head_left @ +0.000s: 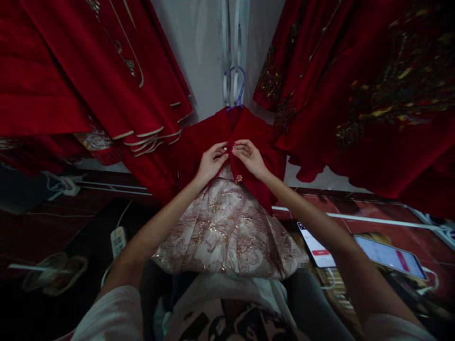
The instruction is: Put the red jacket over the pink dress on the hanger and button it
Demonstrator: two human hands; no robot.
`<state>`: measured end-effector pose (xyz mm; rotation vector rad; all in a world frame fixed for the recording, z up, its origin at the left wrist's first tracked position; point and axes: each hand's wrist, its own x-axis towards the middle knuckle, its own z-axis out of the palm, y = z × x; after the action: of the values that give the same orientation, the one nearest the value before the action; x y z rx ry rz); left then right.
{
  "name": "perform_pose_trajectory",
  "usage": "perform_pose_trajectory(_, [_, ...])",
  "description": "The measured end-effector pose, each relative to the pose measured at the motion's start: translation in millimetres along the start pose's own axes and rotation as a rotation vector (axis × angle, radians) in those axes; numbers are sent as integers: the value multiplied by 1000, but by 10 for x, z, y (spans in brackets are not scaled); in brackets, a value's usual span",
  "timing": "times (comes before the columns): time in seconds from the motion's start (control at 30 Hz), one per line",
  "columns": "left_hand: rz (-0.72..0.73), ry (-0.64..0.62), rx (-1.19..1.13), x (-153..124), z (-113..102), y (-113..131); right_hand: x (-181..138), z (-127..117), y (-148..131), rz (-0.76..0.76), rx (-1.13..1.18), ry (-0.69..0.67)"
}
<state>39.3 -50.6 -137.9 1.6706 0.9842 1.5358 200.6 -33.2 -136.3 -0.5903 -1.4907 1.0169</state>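
Observation:
A red jacket (199, 142) hangs on a purple hanger (239, 90) in front of me, over a pale gold-patterned skirt (227, 232). My left hand (212, 161) and my right hand (249, 156) meet at the jacket's front opening, just below the collar. Both pinch the two red edges together around a small shiny button (225, 148). A second decorated button (238, 179) shows lower on the front edge.
Red embroidered garments hang at the left (88, 85) and right (373, 94). Two lit phones (391, 258) (316, 246) lie on the dark surface at the right. A white power strip (118, 240) and a clear plastic cup (50, 277) lie at the left.

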Motion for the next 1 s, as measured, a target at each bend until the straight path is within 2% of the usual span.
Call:
perform_pose_trajectory(0.13, [-40, 66, -84, -12, 16, 24, 8, 7, -7, -38, -6, 17])
perform_pose_trajectory(0.43, [-7, 23, 31, -4, 50, 76, -53, -8, -131, -68, -178, 58])
perform_pose_trajectory(0.57, [53, -28, 126, -45, 48, 113, -83, 3, -133, -73, -246, 102])
perform_pose_trajectory(0.8, [229, -61, 297, -52, 56, 209, -83, -7, -194, -99, -265, 83])
perform_pose_trajectory(1.0, [239, -29, 333, -35, 104, 168, -96, -29, -182, -87, -224, 54])
